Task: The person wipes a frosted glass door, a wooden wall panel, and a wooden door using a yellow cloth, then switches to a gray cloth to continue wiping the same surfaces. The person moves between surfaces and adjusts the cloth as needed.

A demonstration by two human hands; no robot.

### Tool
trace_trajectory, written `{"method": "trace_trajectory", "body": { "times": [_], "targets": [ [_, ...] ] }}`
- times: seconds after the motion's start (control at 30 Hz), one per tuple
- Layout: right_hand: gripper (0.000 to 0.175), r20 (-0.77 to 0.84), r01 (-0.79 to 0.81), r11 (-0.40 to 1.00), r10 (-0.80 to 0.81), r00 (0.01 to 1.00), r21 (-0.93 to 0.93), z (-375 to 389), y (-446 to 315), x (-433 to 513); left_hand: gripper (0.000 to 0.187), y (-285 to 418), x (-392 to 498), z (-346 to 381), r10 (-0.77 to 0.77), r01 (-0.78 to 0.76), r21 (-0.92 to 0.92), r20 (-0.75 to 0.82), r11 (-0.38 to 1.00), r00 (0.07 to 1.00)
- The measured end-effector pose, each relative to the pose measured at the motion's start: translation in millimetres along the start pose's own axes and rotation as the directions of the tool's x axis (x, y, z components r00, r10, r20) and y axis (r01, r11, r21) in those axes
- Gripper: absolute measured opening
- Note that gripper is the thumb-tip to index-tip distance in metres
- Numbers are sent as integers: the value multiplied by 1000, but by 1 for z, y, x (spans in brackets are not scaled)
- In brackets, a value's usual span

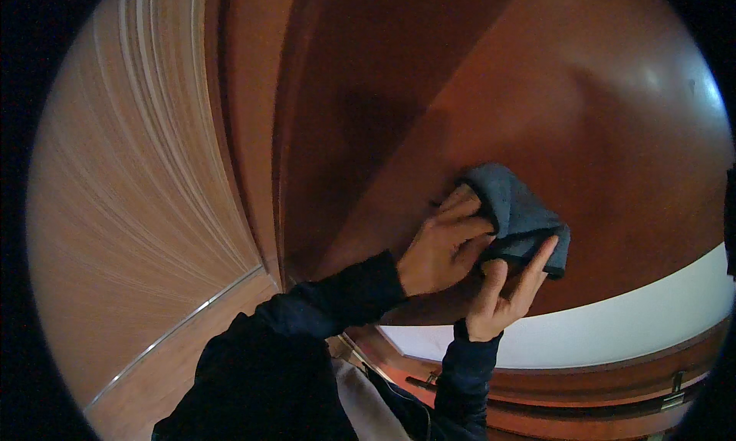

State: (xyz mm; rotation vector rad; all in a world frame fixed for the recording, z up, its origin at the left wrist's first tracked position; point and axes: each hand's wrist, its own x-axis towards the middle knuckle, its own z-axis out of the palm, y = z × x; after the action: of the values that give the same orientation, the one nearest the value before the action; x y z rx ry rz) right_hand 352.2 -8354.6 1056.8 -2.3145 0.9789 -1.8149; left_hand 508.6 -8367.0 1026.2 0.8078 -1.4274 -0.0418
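A folded grey cloth [512, 202] with dark edging lies against the glossy reddish-brown wooden door panel [368, 147], right of the centre. My left hand [448, 239] grips the cloth's left edge, some fingertips tucked under its fold. From below, my right hand [512, 297] touches the cloth's lower right part, its index finger stretched along it and the thumb apart; whether its other fingers grip the cloth is hidden. Dark sleeves cover both forearms.
A brown streaked surface [132, 170] fills the left side, with a thin metal strip [178, 331] at its lower edge. Beyond the panel's lower right edge is a white surface [575, 337]. Wooden trim with a dark lever handle [421, 383] and a metal latch or hinge [674, 398] runs below it.
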Motion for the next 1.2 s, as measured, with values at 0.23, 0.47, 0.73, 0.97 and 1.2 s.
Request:
{"method": "trace_trajectory", "body": {
  "times": [0.23, 0.47, 0.73, 0.97, 1.2],
  "targets": [
    [66, 356, -31, 996, 58, 933, -82, 71, 42, -100, 20, -65, -128, -12, -479, 479, -21, 10, 878, 878],
    [62, 444, -27, 999, 43, 895, -42, 89, 24, -49, 12, -70, -45, -33, -264, 310, 205, -224, 928, 938],
    [58, 157, -84, 950, 38, 987, 300, 91, -13, 52, 16, 3, 0, -57, 7, 54, 190, -307, 980, 952],
    [57, 584, -559, 746, 286, 760, 362, 140, -10, -7, 14, 21, -70, -87, -275, 393, 329, -351, 859, 895],
    [69, 226, -226, 566, 70, 971, 793, 132, -104, 117, 7, 87, 25, -100, -145, 322, 385, -422, 865, 895]
  ]
}}
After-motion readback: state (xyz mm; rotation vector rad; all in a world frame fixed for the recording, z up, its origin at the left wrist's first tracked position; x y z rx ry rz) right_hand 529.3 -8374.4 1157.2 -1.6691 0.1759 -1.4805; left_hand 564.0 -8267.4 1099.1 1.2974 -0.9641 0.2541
